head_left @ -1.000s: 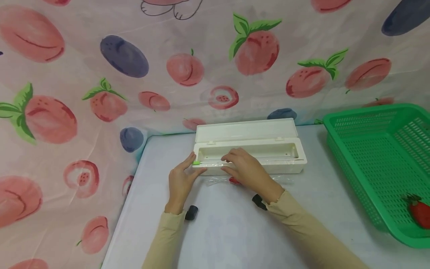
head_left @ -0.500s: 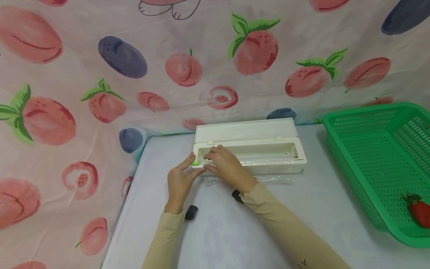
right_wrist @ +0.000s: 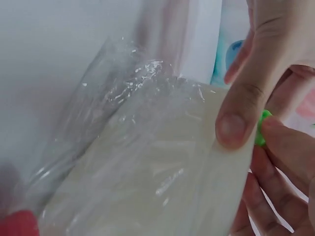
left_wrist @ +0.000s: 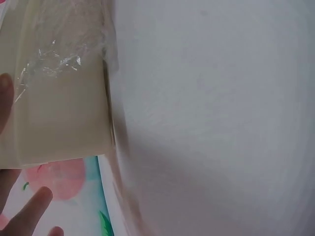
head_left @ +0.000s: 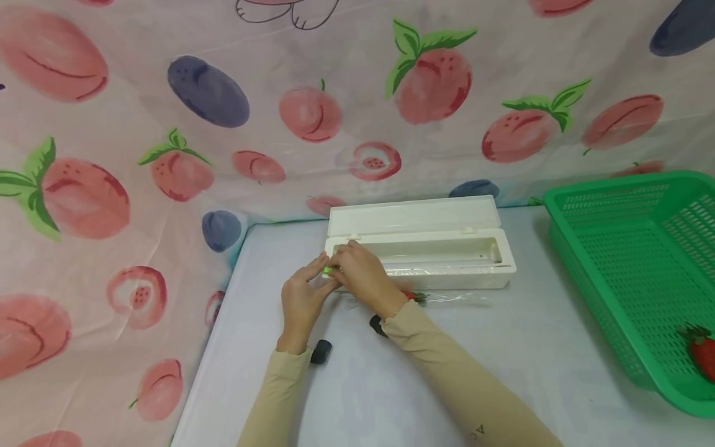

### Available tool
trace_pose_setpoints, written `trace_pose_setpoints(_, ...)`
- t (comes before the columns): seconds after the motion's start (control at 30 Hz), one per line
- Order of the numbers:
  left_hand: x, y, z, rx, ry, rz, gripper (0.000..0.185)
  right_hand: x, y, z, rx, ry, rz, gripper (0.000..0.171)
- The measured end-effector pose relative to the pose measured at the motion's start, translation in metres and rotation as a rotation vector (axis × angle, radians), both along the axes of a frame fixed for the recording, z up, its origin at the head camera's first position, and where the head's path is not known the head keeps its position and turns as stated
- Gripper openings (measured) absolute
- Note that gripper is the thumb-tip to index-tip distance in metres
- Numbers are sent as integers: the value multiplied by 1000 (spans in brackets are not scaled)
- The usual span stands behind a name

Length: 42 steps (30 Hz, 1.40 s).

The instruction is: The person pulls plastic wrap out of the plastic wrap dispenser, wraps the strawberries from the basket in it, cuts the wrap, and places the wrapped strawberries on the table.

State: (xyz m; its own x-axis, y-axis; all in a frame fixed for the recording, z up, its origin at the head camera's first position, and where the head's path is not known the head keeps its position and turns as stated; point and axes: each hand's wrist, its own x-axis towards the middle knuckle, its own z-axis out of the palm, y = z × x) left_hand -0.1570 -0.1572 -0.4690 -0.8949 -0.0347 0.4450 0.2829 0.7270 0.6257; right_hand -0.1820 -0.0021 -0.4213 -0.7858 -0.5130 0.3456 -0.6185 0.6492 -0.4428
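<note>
A white cling film dispenser box point(head_left: 447, 282) stands with its lid raised, clear film point(right_wrist: 147, 113) draped over its front. My left hand point(head_left: 298, 307) grips the box's left end, thumb on the front wall; in the left wrist view, parts of its fingers point(left_wrist: 34, 209) show at the edge. My right hand point(head_left: 365, 276) is at the same end and pinches the small green slide cutter point(right_wrist: 263, 129) on the rim, between thumb and fingers. A strawberry point(head_left: 410, 296) lies by the front of the box under the film, partly hidden by the right wrist.
A green plastic basket point(head_left: 600, 304) stands at the right with a strawberry point(head_left: 702, 352) in it. A fruit-printed cloth point(head_left: 251, 93) hangs behind and to the left of the white table point(head_left: 357, 397). The box's raised lid point(head_left: 413, 216) is close to the cloth.
My right hand has slid left along the box's front rim to the green cutter at the left end, uncovering the strawberry's leafy end. The left hand has kept its place.
</note>
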Motion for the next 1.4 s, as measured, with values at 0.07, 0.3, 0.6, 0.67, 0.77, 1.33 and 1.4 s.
trace_pose_setpoints(0.07,0,1,1,5,3,-11,57,0,-2,-1,-7,6,-9,15)
trace_pose_setpoints(0.3,-1,0,2,76,3,-72,56,1,-6,-2,-24,1,-36,13)
trace_pose_setpoints(0.6,-2,-1,-4,135,4,-101,56,3,-3,-1,-36,-37,-56,10)
trace_pose_setpoints(0.67,-2,-1,-4,144,2,-109,56,3,0,0,-27,-36,-65,9)
trace_pose_setpoints(0.77,-1,-1,-4,145,-2,-111,56,3,2,0,-14,-38,-62,9)
trace_pose_setpoints(1.33,-3,-1,-1,104,21,-98,57,3,10,0,23,-41,-82,8)
trace_pose_setpoints(1.4,-3,-1,-1,99,30,-101,57,3,12,0,32,-50,-80,7)
